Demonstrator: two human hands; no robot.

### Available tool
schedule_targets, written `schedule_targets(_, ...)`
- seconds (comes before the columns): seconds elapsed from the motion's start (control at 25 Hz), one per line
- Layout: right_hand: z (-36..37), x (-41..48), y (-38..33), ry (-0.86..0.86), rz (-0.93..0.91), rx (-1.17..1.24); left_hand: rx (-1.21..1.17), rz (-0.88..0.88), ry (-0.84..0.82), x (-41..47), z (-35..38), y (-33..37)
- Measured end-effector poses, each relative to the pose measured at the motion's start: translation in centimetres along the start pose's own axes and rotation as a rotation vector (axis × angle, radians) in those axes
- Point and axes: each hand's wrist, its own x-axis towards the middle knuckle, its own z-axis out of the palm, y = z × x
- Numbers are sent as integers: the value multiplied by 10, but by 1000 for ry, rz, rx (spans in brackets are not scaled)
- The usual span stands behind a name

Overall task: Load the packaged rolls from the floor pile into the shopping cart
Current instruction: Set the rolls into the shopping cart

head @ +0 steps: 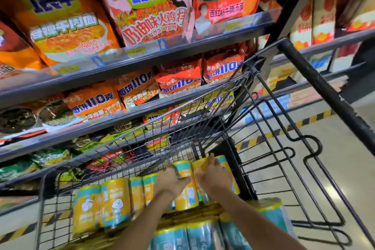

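- Inside the shopping cart (205,119), toward its far end, both hands press on one pack of rolls (185,183) wrapped in yellow and blue.
- Left hand (172,181): closed around the near left side of this pack, fingers curled over its top.
- Right hand (215,178): fingers spread over the pack's right side, thumb toward the left hand; it grips the wrapper.
- More packs of rolls (103,205) lie side by side in the cart's basket to the left of the held pack, touching one another.
- Further packs (194,235), mostly blue, lie nearer the camera, beneath both forearms.
- Cart handle (324,89): a dark bar running diagonally at right, with the folded wire child seat (284,148) below it.
- Store shelves (125,61) stand just beyond the cart, stocked with bags of instant noodles (150,6) in orange, pink and red.
- Floor (345,164): pale tiles with a yellow and black striped strip (284,130) along the shelf base.
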Motion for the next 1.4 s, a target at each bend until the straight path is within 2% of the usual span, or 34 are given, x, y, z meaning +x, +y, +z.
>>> schedule_targets(0.12, -20, 1, -7, 42, -37, -57, 91, 121, 62, 1, -27, 3)
schedule_targets(0.28, -49, -9, -18, 139, -135, -170, 418, 257, 167, -9, -64, 14)
schedule_targets(0.4, -73, -22, -40, 218, -280, -207, 471, 288, 307, -29, -96, 13)
schedule_targets(0.52, -100, -46, -79, 290, -492, -279, 446, 245, 430, -66, -132, -8)
schedule_targets(0.8, -146, -148, -166, 466, -1045, -323, 287, -66, 703, -213, -201, -87)
schedule_targets(0.92, -143, -214, -203, 429, -1286, -332, 266, -260, 775, -290, -199, -135)
schedule_targets(1.04, -107, -283, -228, 352, -1483, -347, 203, -437, 798, -369, -173, -186)
schedule_targets(1.28, 17, -446, -265, 160, -1908, -447, 126, -800, 871, -533, -65, -298)
schedule_targets(1.4, 78, -521, -274, 51, -2044, -484, 77, -1010, 888, -600, -11, -344)
